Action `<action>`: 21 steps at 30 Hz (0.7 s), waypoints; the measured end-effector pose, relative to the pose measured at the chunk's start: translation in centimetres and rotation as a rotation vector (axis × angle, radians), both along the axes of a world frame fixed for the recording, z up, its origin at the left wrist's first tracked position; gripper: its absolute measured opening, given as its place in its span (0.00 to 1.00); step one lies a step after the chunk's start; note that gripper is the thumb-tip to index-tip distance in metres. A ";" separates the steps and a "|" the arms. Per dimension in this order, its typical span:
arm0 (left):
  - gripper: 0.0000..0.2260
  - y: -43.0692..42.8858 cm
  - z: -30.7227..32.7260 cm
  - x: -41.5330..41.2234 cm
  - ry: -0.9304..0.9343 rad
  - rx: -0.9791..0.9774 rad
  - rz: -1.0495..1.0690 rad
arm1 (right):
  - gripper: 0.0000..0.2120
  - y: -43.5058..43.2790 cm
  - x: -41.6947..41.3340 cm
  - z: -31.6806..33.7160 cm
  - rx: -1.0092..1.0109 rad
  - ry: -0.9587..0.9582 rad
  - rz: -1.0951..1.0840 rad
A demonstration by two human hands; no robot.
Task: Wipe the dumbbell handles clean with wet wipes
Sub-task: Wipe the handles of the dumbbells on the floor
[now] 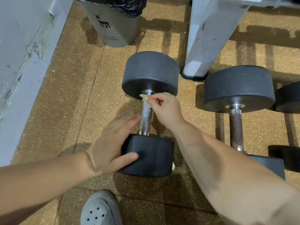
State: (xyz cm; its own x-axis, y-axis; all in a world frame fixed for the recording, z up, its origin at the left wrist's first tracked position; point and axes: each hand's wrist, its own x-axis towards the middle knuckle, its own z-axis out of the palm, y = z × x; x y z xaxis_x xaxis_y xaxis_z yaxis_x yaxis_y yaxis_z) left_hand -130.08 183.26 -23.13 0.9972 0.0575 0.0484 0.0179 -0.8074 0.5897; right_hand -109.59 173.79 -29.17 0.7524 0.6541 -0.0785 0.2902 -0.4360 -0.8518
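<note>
As I watch through the head camera, I see one dumbbell lying on the speckled brown floor, right in front of the person. Its handle runs away from the camera, with the far weight above and the near weight below in the picture.

The right hand is at the far end of the handle, just under the far weight. Its thumb and first fingers are curled and pinch a small crumpled wet wipe, which looks yellowish and dirty. The wipe touches the handle where the metal collar meets the grip.

The left hand rests against the left side of the near weight. Its fingers are straight and relaxed and grasp nothing, and the thumb lies flat on top of the black rubber. The fingertips reach toward the handle, but they are blurred, so I cannot tell if they touch it.

To the right a second dumbbell lies parallel to the first one, near it but not touching. Its grip looks brown and rusty, and the right forearm partly covers its near weight. A third dumbbell shows only partly at the right edge.

Beyond the first dumbbell stands a grey bin with a deer drawing and a black bag inside. A white rack leg stands on the floor between the far weights of the two dumbbells. A grey wall runs along the left, and a grey shoe with holes is at the bottom edge.
</note>
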 end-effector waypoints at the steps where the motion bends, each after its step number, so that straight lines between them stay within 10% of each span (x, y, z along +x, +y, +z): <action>1: 0.37 -0.9 0.4 0.5 0.020 -0.039 0.078 | 0.06 0.1 -0.1 -0.1 0.004 0.032 -0.008; 7: 0.41 -1.7 1.1 2.3 0.255 -0.070 0.504 | 0.05 -1.1 -2.8 0.0 -0.016 0.166 0.274; 15: 0.50 2.1 0.2 -0.2 0.321 -0.121 0.496 | 0.04 3.5 -1.9 0.0 0.028 0.084 0.075; 21: 0.50 3.6 0.0 -1.1 0.328 -0.145 0.510 | 0.02 1.5 -4.1 0.8 -0.041 0.105 0.378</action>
State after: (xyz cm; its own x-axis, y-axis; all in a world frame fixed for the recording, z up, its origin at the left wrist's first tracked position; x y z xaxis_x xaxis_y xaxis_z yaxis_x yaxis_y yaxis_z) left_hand -131.18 186.87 -23.12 0.8043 0.5134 -0.2994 0.5787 -0.5620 0.5910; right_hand -113.74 175.25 -28.37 0.4459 0.8781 -0.1737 0.3491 -0.3493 -0.8695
